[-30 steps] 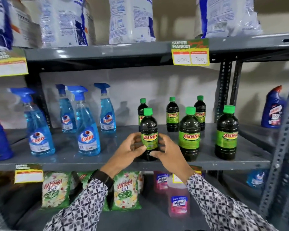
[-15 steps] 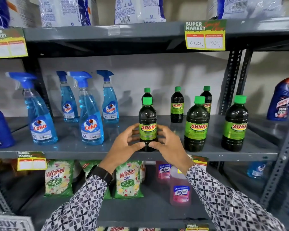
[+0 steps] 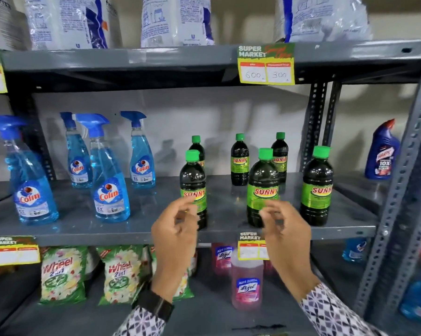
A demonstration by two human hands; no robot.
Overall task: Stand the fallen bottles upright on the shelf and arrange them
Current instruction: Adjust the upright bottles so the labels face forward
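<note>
Middle grey metal shelf (image 3: 66, 230), six dark bottles with green caps and green-yellow SUNNY labels, all upright, none lying down as far as visible. Three in the front row: left one (image 3: 193, 187), middle one (image 3: 262, 187), right one (image 3: 317, 187). Three smaller-looking ones at the back (image 3: 239, 160), roughly lined up behind them. Probably arranged as two rows so labels face out, though the front left label looks turned slightly.

Left hand (image 3: 174, 235) hanging just in front of the front left bottle, fingers loosely curled, thumb and fingertips close together but pinching nothing. Right hand (image 3: 286, 235) in front of the middle bottle, same loose curl, gripping nothing. Hard to say whether either hand touches a bottle; both blurred. Looks like a release pose, so likely near the end of the job, maybe only label-turning or spacing left.

Blue spray bottles with Colin labels (image 3: 111, 190) standing to the left, apparently not part of this.

Hidden bits: lower parts of the front left and middle bottles covered by the hands, back left bottle mostly behind the front one, right edge of the right label curving out of sight.
</note>
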